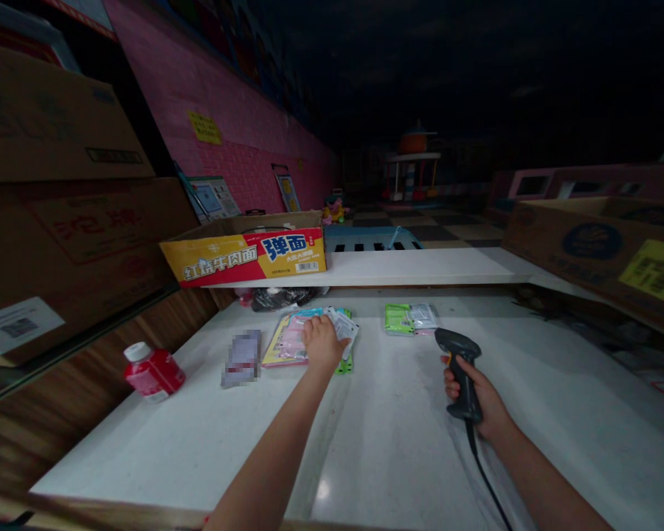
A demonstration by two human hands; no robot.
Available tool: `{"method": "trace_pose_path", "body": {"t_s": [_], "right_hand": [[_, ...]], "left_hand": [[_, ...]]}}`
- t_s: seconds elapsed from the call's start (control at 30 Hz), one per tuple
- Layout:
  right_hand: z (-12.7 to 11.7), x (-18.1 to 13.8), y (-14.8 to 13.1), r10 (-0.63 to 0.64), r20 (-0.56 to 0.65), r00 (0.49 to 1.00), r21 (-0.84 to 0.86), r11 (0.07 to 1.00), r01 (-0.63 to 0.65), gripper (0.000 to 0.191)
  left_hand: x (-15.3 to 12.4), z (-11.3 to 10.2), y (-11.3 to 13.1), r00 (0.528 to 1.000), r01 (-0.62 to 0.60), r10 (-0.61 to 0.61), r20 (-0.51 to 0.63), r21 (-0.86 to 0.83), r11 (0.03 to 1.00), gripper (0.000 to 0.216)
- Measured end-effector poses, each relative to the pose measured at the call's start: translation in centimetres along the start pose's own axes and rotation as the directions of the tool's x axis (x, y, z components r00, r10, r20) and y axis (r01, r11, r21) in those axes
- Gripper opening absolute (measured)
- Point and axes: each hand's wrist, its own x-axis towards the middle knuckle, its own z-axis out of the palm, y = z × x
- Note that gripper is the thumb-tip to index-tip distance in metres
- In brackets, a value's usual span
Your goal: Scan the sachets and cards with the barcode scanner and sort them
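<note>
Packets (pixel 288 339) could be scattered if nudged by the left hand (pixel 322 343), pinch unclear; the barcode scanner (pixel 465 394) is finger-wrapped by the right hand (pixel 488 404).

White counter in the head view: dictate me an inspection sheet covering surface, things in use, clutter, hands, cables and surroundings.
Surface: white counter, glossy, with a light reflection near the front.
Things in use: dark scanner; colourful packets; a separate green-and-silver packet group beyond the scanner.
Clutter: red bottle with white cap at left; pixelated item beside the packets, identity unclear.
Hands: left hand on the packets, grip unclear; right hand wrapped around the scanner's handle.
Cables: black cord from the scanner's handle, leaving the frame at the bottom.
Surroundings: red-and-yellow carton on a raised ledge; cardboard boxes stacked left; pink wall behind.
</note>
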Motion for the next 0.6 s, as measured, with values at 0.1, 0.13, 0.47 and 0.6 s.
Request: {"method": "trace_pose_path", "body": {"t_s": [0.1,0.13,0.47,0.6], "right_hand": [[0.0,0.0,-0.1,-0.004,-0.006,1.0,0.015,1.0,0.004,0.036],[0.0,-0.1,-0.1,-0.005,-0.008,1.0,0.014,1.0,0.005,0.036],[0.0,-0.7,0.4,-0.037,0.036,0.999,-0.119,0.992,0.041,0.043],[0.7,-1.6,0.4,-0.013,0.054,0.998,-0.246,0.969,0.026,0.039]], "left_hand": [[-1.0,0.3,-0.3,0.995,0.0,0.021,0.099,-0.206,0.979,0.045],[-1.6,0.7,-0.5,0.994,0.003,0.029,0.105,-0.292,0.956,0.043],[-7.8,5.1,-2.1,0.989,0.125,-0.109,0.103,-0.968,0.22,0.045],[-7.6,5.3,-2.3,0.978,0.157,-0.161,0.133,-0.976,0.148,0.048]]}}
